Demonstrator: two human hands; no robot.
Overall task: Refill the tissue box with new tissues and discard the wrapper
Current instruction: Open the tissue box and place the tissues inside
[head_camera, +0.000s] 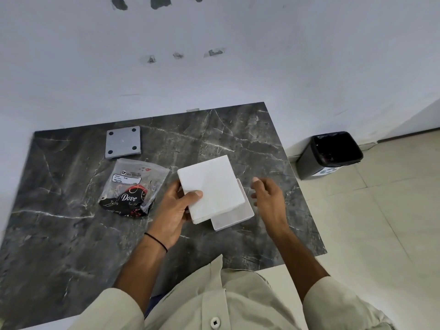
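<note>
Nearest the camera is the person's beige shirt [238, 303], its sleeves rolled up the forearms, with 1 white button showing at the bottom edge. Both arms reach forward over the dark marbled desk [59, 246]. The left wrist wears a thin black band [156, 241].

The left hand [173, 210] grips a stack of white tissues [212, 186] by its near left corner, thumb pressed flat on the top sheet and fingers curled underneath. The stack is held tilted just above the pale tissue box [232, 215], which sits on the desk and shows only along its right side and near corner from under the tissues. The right hand [267, 194] hovers just right of the box with its fingers loosely curled and spread, holding nothing and touching neither box nor stack.

Left of the tissues lies the crumpled clear wrapper [133, 186], printed black and red with the word "Dove" and a white label, flat on the desk and apart from the left hand. Beyond it, near the desk's far edge, rests a grey square plate [122, 141] with 4 dark dots at its corners.

On the tiled floor to the right, against the white wall [214, 79], stands a black bin [329, 153] lined with a dark bag. The wall shows several chipped patches.
</note>
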